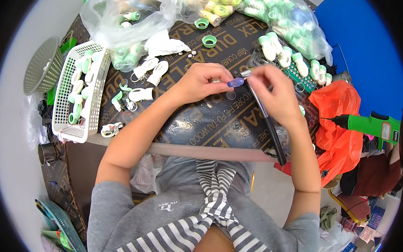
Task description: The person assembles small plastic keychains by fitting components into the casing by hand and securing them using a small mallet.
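My left hand (202, 84) is closed over the middle of the table, thumb and fingers pinching a small translucent blue-purple piece (235, 82). Just right of it, my right hand (276, 95) is closed, its fingertips on a small silver piece (246, 74) that meets or nearly meets the blue one. A slim tool with a silver shaft and black handle (274, 139) slants below the right hand toward the table's front edge; whether the palm grips it cannot be made out. Under the fingers lies a small clear disc (231, 95).
White-and-green plastic casings fill a white basket (58, 114) at left; more casings (158, 73) lie beside my left forearm. Clear bags of parts (287, 22) stand at the back. Green rings (209, 41) lie behind my hands. At right are an orange bag (337, 113) and a green power screwdriver (365, 126).
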A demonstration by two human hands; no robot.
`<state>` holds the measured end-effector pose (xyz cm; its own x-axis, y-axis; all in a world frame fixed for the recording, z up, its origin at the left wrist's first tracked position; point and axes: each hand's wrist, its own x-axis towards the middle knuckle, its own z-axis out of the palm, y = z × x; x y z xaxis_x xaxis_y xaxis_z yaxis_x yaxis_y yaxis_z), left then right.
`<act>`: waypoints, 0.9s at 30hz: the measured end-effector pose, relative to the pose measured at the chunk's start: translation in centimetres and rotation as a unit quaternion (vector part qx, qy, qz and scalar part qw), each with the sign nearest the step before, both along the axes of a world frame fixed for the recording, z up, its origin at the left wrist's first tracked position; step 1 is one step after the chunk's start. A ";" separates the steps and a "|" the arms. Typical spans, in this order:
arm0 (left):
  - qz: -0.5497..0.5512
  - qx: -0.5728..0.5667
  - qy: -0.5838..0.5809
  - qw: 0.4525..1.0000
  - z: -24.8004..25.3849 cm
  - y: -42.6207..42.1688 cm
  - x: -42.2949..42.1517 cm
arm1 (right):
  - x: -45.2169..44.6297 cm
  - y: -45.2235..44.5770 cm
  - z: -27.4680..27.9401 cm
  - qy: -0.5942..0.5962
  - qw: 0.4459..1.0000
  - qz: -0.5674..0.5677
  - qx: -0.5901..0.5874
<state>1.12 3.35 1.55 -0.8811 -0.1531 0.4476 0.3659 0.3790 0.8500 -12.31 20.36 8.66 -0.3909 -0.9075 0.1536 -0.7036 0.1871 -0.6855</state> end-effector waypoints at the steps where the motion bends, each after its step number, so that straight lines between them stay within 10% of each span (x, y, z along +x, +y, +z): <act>1: -0.008 -0.008 -0.029 1.000 0.4 -0.1 0.3 | -0.4 1.1 -1.2 0.045 0.998 0.001 0.036; 11: 0.012 0.026 -0.044 0.999 0.5 0.2 0.4 | 0.4 3.4 -5.7 0.156 0.984 -0.050 0.067; 19: 0.024 0.012 -0.037 0.999 0.1 0.0 0.1 | 2.3 5.9 0.7 -0.173 0.981 -0.052 -0.067; 27: 0.025 -0.007 -0.017 1.000 0.2 0.1 0.3 | 5.7 5.5 4.4 -0.144 0.987 -0.016 -0.067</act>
<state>1.38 3.50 1.77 -0.8875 -0.1913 0.4192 0.3166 0.4078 0.8564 -6.64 25.90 13.03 -0.4650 -0.8726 0.1498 -0.4706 0.1003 -0.8766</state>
